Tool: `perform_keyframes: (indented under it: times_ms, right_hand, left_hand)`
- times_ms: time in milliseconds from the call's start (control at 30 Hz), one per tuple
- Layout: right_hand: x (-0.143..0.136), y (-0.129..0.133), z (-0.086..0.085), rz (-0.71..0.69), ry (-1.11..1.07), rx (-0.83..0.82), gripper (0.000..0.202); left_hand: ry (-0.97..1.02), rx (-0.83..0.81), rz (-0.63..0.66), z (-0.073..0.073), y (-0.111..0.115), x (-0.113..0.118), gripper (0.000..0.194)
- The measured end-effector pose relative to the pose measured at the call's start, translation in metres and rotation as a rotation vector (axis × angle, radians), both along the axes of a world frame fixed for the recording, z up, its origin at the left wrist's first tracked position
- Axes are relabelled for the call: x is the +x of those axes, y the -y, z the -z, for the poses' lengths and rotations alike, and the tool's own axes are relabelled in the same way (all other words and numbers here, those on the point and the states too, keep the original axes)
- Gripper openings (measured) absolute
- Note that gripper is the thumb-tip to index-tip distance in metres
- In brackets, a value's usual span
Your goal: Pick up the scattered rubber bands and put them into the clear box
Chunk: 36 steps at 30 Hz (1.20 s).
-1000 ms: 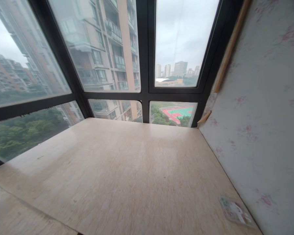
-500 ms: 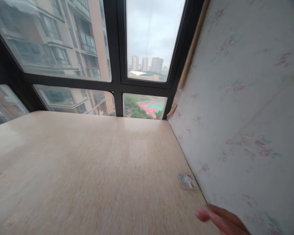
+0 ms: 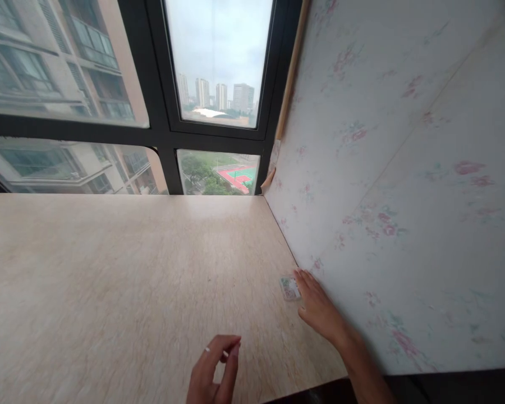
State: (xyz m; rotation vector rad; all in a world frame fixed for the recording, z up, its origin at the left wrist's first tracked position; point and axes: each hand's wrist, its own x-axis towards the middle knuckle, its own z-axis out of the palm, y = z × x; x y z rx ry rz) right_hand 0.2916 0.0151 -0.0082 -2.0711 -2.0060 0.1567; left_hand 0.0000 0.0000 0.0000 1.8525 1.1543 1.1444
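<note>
A small clear plastic box with white, green and reddish bits inside lies flat on the stone sill, close to the wall. My right hand reaches in from the lower right, its fingers stretched forward over the box's right edge and hiding that side. Its thumb points left, apart from the box, and the fingers are not wrapped round it. My left hand, with pale rings on it, hovers over the front of the sill. Its thumb and forefinger meet at the tips in a pinch, and I see nothing between them.
A wall with flowered paper rises along the right of the sill. Dark window frames stand at the back, with buildings and a sports court outside. Loose trim peels at the corner. A dark edge runs along the near side.
My right hand has moved forward from the bottom edge to the box. My left hand has come into view. The view has turned right, so everything sits further left.
</note>
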Motion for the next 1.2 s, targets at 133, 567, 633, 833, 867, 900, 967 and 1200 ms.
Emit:
perform_keyframes:
  times_ms: [133,567,633,833,867,900,967,1200]
  right_hand:
    - [0.006,-0.022,0.001,-0.033,0.075,-0.180,0.090]
    - [0.007,-0.038,-0.018,-0.108,0.105,-0.246,0.081]
    - [0.006,-0.039,-0.021,-0.113,0.109,-0.258,0.079]
    - [-0.002,-0.043,-0.033,-0.093,0.034,-0.254,0.080]
    - [-0.005,-0.044,-0.036,-0.082,0.018,-0.254,0.079]
    - [-0.008,-0.045,-0.040,-0.072,-0.001,-0.254,0.077]
    - [-0.016,-0.048,-0.047,-0.059,-0.057,-0.252,0.076]
    - [-0.044,-0.060,-0.061,-0.095,-0.300,-0.229,0.083]
  left_hand:
    - [-0.077,0.077,0.031,0.018,-0.027,0.000,0.018]
    - [-0.119,-0.020,0.089,0.042,-0.054,0.008,0.020]
    - [-0.114,-0.028,0.088,0.043,-0.055,0.008,0.020]
    - [-0.102,-0.085,0.095,0.042,-0.055,0.007,0.019]
    - [-0.095,-0.099,0.102,0.042,-0.055,0.007,0.019]
    - [-0.085,-0.116,0.112,0.041,-0.055,0.006,0.019]
    - [-0.059,-0.166,0.139,0.040,-0.055,0.004,0.020]
    - [0.124,-0.389,0.242,0.027,-0.072,-0.016,0.044]
